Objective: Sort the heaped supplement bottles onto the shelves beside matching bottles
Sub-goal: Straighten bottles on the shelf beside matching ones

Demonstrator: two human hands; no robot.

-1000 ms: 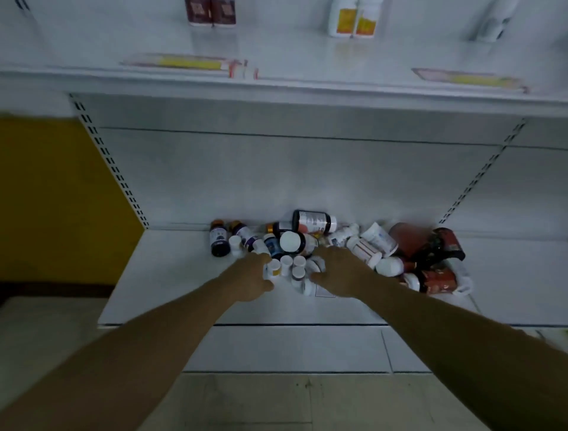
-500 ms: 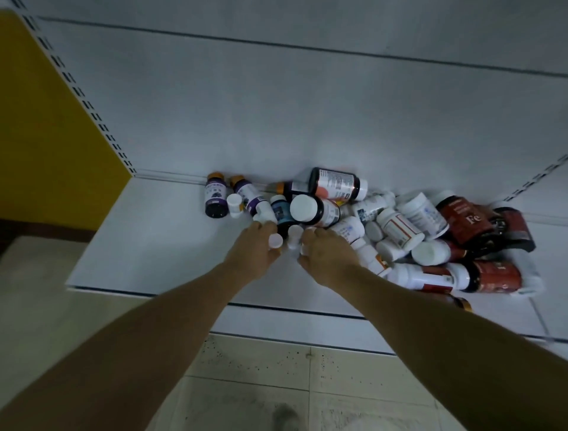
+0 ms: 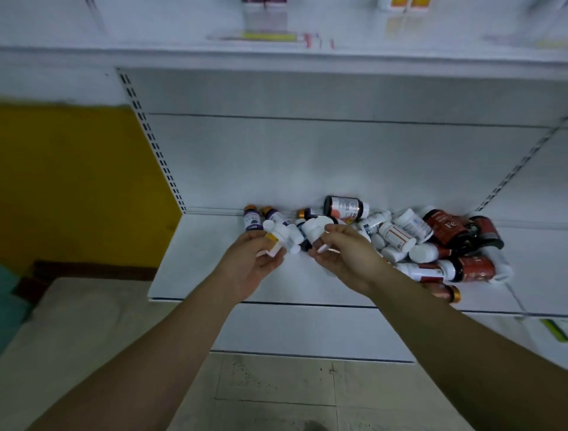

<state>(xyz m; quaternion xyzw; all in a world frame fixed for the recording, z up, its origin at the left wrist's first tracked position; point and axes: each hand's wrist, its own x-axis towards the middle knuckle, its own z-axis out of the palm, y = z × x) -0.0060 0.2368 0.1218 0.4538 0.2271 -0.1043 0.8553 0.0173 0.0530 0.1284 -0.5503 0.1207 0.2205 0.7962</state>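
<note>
Small white bottles (image 3: 278, 235) are sitting in the left hand (image 3: 252, 261), lying crosswise, while the right hand (image 3: 344, 255) is pinching a white jar (image 3: 313, 230) just beside. Heap (image 3: 415, 243) is lying on the lower shelf (image 3: 215, 255), rightward of both hands; matching stock is standing on the upper shelf (image 3: 153, 46), well above.

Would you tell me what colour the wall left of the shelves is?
Yellow wall, clearest in the head view.

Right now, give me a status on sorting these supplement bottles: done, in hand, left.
Done: a few bottles stand on the upper shelf, whether sorted earlier I cannot tell. In hand: the left hand holds small white bottles; the right hand holds another white bottle. Left: the heap on the lower shelf.
</note>
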